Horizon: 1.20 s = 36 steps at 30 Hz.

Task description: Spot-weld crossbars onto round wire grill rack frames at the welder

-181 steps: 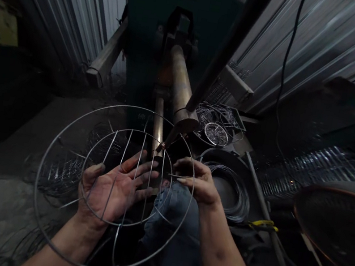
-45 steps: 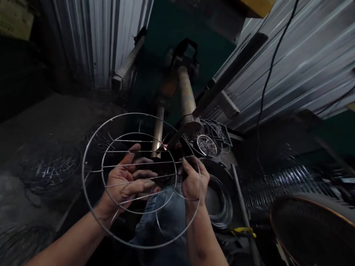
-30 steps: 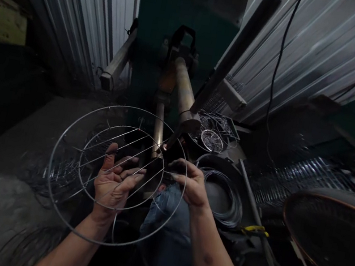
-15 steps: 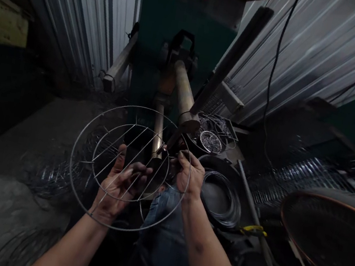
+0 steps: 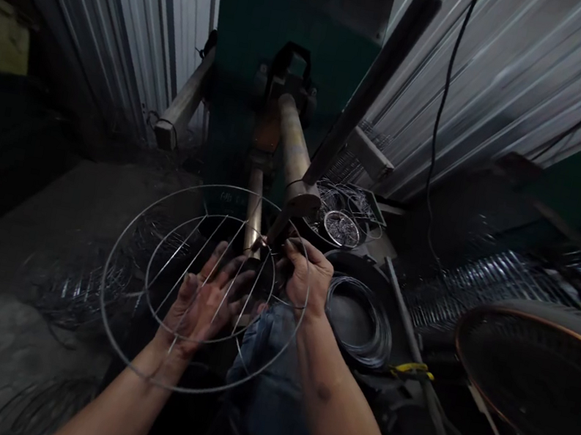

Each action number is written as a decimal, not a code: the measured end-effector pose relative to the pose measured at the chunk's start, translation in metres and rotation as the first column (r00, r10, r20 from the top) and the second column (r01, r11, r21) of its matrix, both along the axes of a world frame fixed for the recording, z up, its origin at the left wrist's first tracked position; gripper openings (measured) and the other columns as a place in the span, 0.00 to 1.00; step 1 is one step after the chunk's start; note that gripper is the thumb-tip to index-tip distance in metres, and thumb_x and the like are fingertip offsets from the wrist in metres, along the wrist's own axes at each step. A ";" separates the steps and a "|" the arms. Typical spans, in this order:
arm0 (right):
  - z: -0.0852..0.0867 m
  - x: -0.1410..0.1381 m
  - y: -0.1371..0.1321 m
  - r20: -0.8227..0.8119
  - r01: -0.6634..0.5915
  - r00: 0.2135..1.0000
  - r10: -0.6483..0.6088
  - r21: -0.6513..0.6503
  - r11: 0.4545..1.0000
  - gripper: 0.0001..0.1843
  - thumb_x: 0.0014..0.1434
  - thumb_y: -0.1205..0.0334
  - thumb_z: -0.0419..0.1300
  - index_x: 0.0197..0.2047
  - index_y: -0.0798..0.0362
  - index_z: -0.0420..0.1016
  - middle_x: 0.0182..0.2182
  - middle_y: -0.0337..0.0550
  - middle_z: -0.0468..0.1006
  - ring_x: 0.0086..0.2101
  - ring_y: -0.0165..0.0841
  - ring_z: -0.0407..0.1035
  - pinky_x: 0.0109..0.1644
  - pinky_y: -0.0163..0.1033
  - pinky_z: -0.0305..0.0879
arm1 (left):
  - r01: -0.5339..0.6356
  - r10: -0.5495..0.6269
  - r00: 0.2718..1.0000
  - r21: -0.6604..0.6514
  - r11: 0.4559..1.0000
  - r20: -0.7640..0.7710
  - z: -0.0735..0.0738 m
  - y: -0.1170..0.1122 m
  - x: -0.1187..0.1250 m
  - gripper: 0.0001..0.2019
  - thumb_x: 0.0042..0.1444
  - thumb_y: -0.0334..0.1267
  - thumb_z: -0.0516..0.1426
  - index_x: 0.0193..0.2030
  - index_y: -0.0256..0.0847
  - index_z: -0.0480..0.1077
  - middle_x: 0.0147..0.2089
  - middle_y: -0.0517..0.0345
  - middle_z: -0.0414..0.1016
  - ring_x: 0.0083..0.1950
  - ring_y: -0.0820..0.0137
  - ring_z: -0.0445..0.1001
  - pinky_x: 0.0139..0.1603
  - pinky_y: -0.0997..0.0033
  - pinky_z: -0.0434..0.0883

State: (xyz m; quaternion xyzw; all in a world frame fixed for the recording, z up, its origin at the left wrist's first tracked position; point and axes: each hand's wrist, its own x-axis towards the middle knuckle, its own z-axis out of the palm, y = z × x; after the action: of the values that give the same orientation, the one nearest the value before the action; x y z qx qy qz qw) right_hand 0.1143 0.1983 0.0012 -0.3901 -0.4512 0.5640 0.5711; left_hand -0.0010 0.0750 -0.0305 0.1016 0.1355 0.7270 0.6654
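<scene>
A round wire grille of two concentric rings joined by straight rods lies flat in front of me. My left hand is beneath it, palm up, fingers spread against the rods. My right hand pinches the grille at its right side, just below the tip of the spot welder's upper arm. The lower electrode bar runs under the grille toward the green machine body.
Coils of wire rings sit on a dark tray right of my knee, a bin of small wire parts behind them. Finished grilles are piled on the floor at left. A large round guard fills the right side. Corrugated metal walls surround.
The grille has turned in my hands, its rods swinging from slanted to nearly upright. My left fingers have spread flat and my right hand stays at the welder tip.
</scene>
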 end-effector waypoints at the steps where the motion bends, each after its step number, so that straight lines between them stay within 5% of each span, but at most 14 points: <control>1: -0.001 -0.001 0.000 0.015 -0.031 0.999 0.031 0.001 1.000 0.13 0.38 0.57 0.72 0.28 0.54 0.79 0.18 0.36 0.71 0.17 0.26 0.61 0.20 0.32 0.57 | 0.032 -0.031 0.999 -0.015 0.999 0.023 0.001 0.000 0.004 0.33 0.49 0.57 0.62 0.61 0.53 0.64 0.64 0.52 0.61 0.61 0.53 0.64 0.52 0.54 0.70; 4: -0.005 -0.005 -0.001 0.048 -0.098 0.994 0.098 0.009 0.995 0.11 0.42 0.57 0.71 0.28 0.55 0.79 0.16 0.35 0.69 0.16 0.24 0.58 0.19 0.31 0.52 | 0.101 -0.093 0.991 -0.086 0.991 0.093 0.005 -0.001 0.013 0.28 0.52 0.59 0.58 0.58 0.53 0.67 0.64 0.57 0.62 0.58 0.54 0.67 0.49 0.55 0.71; 13: -0.004 -0.005 -0.001 0.089 0.002 0.996 -0.007 0.056 0.998 0.12 0.44 0.56 0.70 0.26 0.54 0.76 0.14 0.31 0.61 0.16 0.23 0.52 0.17 0.30 0.46 | 0.092 -0.081 0.987 -0.074 0.993 0.138 0.019 -0.008 0.020 0.20 0.60 0.47 0.53 0.57 0.49 0.68 0.68 0.55 0.56 0.61 0.51 0.65 0.38 0.66 0.73; 22: -0.003 -0.005 0.009 0.104 -0.075 0.992 0.065 0.092 0.993 0.11 0.45 0.56 0.69 0.30 0.54 0.78 0.20 0.35 0.70 0.18 0.23 0.56 0.20 0.30 0.51 | 0.058 -0.054 0.992 -0.032 0.998 0.111 0.018 -0.006 0.014 0.20 0.63 0.48 0.50 0.59 0.44 0.67 0.60 0.51 0.67 0.57 0.55 0.69 0.39 0.62 0.74; 28: -0.004 -0.013 0.015 0.029 -0.058 0.998 0.056 0.107 0.993 0.09 0.41 0.61 0.70 0.29 0.53 0.79 0.25 0.38 0.75 0.26 0.29 0.67 0.31 0.33 0.64 | 0.052 -0.049 0.991 -0.023 0.998 0.123 0.015 -0.001 0.011 0.20 0.65 0.45 0.47 0.58 0.40 0.67 0.56 0.49 0.71 0.56 0.55 0.70 0.39 0.61 0.75; 36: -0.002 -0.022 0.023 -0.002 -0.071 0.997 0.072 0.083 0.994 0.09 0.38 0.62 0.70 0.26 0.55 0.78 0.21 0.36 0.72 0.23 0.28 0.64 0.27 0.33 0.62 | 0.057 -0.047 0.979 -0.048 0.997 0.198 0.016 0.007 0.010 0.19 0.67 0.43 0.45 0.57 0.40 0.68 0.54 0.52 0.73 0.55 0.56 0.71 0.38 0.60 0.76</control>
State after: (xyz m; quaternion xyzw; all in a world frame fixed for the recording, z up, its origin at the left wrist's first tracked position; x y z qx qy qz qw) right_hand 0.0926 0.2209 -0.0012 -0.3481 -0.4864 0.5659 0.5675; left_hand 0.0086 0.0819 -0.0148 0.0151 0.0858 0.7120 0.6967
